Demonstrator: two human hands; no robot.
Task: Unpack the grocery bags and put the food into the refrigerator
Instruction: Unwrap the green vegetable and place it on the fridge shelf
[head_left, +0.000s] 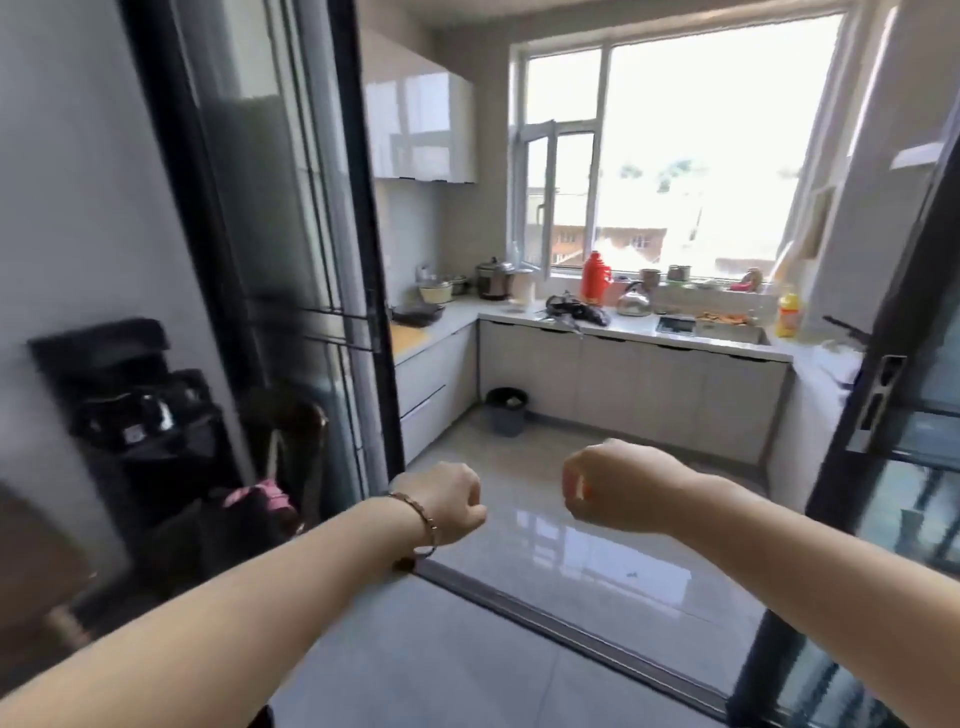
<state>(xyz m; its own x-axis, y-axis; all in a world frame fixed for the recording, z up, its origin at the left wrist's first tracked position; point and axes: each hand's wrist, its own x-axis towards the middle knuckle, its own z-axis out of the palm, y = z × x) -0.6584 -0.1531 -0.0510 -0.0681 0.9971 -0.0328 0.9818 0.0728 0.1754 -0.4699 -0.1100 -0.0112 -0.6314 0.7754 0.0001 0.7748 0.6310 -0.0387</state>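
Note:
I stand at the doorway of a kitchen with both arms stretched forward. My left hand (453, 501), with a bracelet on the wrist, is curled into a fist and holds nothing that I can see. My right hand (608, 486) is also curled shut, level with the left one, and a bit of red shows at its fingers. A dark bag (576, 312) lies on the far counter (623, 330) under the window. No refrigerator is in view.
Black-framed glass sliding doors (358, 260) flank the opening, with a floor track (545, 623) across it. A grey bin (506, 410) stands by the cabinets. The counter carries a red thermos (596, 278), a kettle (634, 301), pots and a yellow bottle (787, 314). A black appliance (140, 415) stands at left.

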